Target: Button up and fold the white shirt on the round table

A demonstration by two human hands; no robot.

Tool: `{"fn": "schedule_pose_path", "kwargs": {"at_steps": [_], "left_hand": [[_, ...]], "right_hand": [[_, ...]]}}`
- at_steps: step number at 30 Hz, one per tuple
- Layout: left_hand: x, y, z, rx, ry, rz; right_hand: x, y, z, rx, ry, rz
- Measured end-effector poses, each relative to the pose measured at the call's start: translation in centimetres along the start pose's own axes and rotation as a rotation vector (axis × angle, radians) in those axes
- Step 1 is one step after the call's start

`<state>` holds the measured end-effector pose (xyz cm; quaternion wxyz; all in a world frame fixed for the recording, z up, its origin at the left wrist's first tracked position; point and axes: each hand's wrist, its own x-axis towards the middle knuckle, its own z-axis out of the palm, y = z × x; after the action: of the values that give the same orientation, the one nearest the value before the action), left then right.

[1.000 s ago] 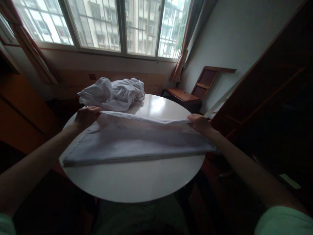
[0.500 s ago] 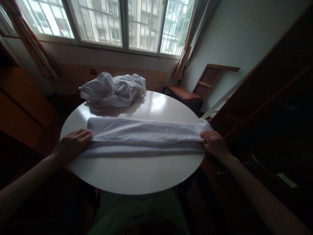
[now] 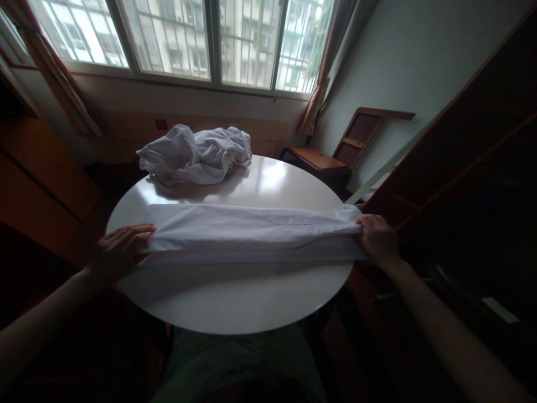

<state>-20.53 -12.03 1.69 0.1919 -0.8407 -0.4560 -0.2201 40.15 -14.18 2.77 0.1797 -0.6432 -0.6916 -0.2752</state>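
A long white garment [image 3: 235, 229], folded into a flat strip, stretches across the round white table [image 3: 235, 302]. A thin slit line shows on its upper layer toward the right. At the strip's left end, my left hand [image 3: 119, 249] pinches the near edge, thumb and fingers together. My right hand [image 3: 380, 238] is closed on the other end, just past the table's right edge. Some cloth is bunched by that hand. Between the two hands the fabric looks fairly taut, with a second layer showing along the near side.
A crumpled white cloth [image 3: 197, 154] lies in a heap at the table's far left. Behind the table on the right is a wooden chair [image 3: 323, 159]. A dark wooden piece of furniture [image 3: 461, 168] stands close on the right, an orange-brown cabinet [image 3: 42, 173] on the left.
My right hand has shifted right and slightly away from me, pulling its end of the garment along. My left hand has moved slightly left. The heap of cloth stays put.
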Motion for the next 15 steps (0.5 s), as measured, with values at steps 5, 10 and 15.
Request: {"fn": "schedule_pose_path", "kwargs": {"at_steps": [5,10,15], "left_hand": [[-0.1,-0.1,-0.2,0.008,-0.055,0.026],[0.0,-0.1,-0.4,-0.095,-0.069,-0.027],[-0.1,-0.3,0.1,-0.152,-0.019,-0.047]], "right_hand": [[0.0,1.8,0.9,0.257,0.035,0.200],[0.0,4.3,1.3,0.786,-0.041,0.692],[0.0,4.6,-0.4,0.981,-0.062,0.860]]}}
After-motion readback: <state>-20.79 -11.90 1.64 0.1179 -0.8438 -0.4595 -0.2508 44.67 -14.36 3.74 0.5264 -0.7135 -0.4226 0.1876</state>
